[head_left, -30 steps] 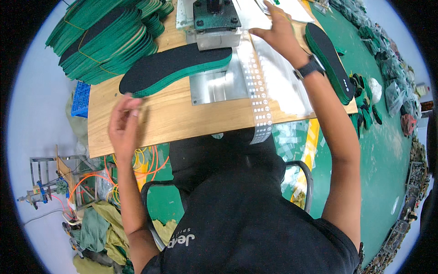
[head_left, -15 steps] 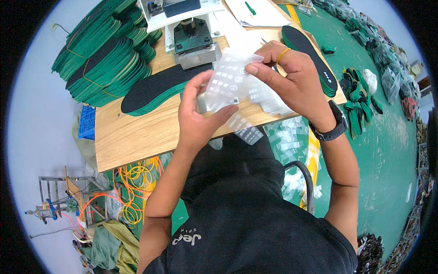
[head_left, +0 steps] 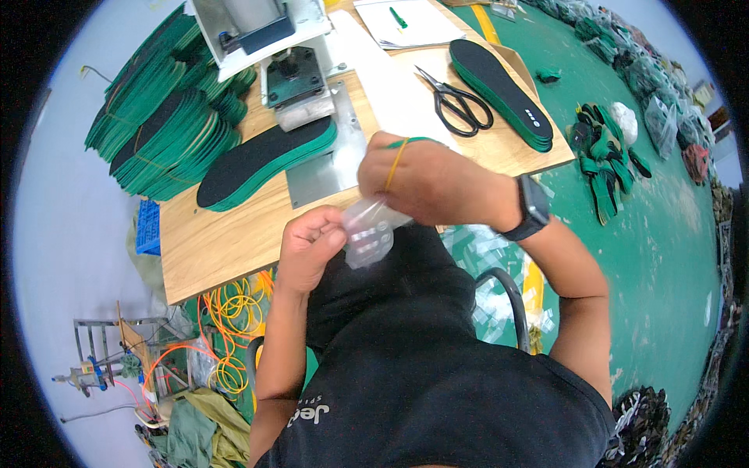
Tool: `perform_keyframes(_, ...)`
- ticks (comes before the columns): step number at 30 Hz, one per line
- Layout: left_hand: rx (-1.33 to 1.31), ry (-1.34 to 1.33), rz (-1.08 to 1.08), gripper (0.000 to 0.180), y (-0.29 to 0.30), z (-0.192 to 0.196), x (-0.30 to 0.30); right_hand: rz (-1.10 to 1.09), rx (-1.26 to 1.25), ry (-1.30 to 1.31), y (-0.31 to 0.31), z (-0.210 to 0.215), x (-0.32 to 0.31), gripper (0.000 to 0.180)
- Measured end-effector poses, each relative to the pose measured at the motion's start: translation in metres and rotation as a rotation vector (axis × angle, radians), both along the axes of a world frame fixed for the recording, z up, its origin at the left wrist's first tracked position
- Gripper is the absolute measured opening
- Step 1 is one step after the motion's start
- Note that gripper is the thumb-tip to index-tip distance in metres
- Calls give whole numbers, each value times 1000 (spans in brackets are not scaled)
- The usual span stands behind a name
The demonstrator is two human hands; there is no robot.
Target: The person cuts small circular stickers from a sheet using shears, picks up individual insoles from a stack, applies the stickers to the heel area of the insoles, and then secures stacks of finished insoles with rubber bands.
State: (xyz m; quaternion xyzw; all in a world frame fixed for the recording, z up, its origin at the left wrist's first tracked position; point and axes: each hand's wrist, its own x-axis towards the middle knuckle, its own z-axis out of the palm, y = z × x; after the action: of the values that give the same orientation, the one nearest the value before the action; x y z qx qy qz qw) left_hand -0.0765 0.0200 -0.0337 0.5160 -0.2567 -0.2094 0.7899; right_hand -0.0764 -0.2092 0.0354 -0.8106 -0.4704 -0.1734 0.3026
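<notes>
A clear plastic film sheet with small white printed marks (head_left: 368,243) is stretched between my two hands, low in front of the table edge. My left hand (head_left: 310,248) pinches its left side between thumb and fingers. Curled over the upper right part of the film is my right hand (head_left: 433,178), slightly blurred, a yellow band round one finger; its fingertips are hidden. A thin green edge shows just behind its knuckles, too little to name. Beyond my hands, a stack of black-topped green insoles (head_left: 265,164) lies with one end under the head of a press (head_left: 295,86).
Black-handled scissors (head_left: 462,108) lie right of centre beside another insole stack (head_left: 501,93). White paper (head_left: 409,27) with a green pen is at the back. Tall bundles of insoles (head_left: 160,144) stand at the left. Clear scraps (head_left: 488,269) litter the green floor.
Both hands have come down and toward me with the film, which now looks crumpled. My right hand has turned over and moved left. The scissors, previously mostly covered, are now visible.
</notes>
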Motion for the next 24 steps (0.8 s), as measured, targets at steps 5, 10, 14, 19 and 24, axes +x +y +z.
perform_keyframes(5, -37, 138, 263, 13, 0, -29, 3, -612, 123, -188, -39, -30, 30, 20)
perform_keyframes(10, -103, 271, 360, 10, -2, -20, 9, -1149, -326, 279, -121, -73, 58, 44)
perform_keyframes(14, -123, 249, 352, 11, 3, -25, 15, -1100, -258, 198, -124, -83, 80, 32)
perform_keyframes(19, -80, 334, 446, 16, 7, -26, 10, -1085, 216, 348, -112, -72, 59, 44)
perform_keyframes(24, -55, 232, 477, 17, 3, -11, 5, -340, 1031, 708, -12, -40, -32, 54)
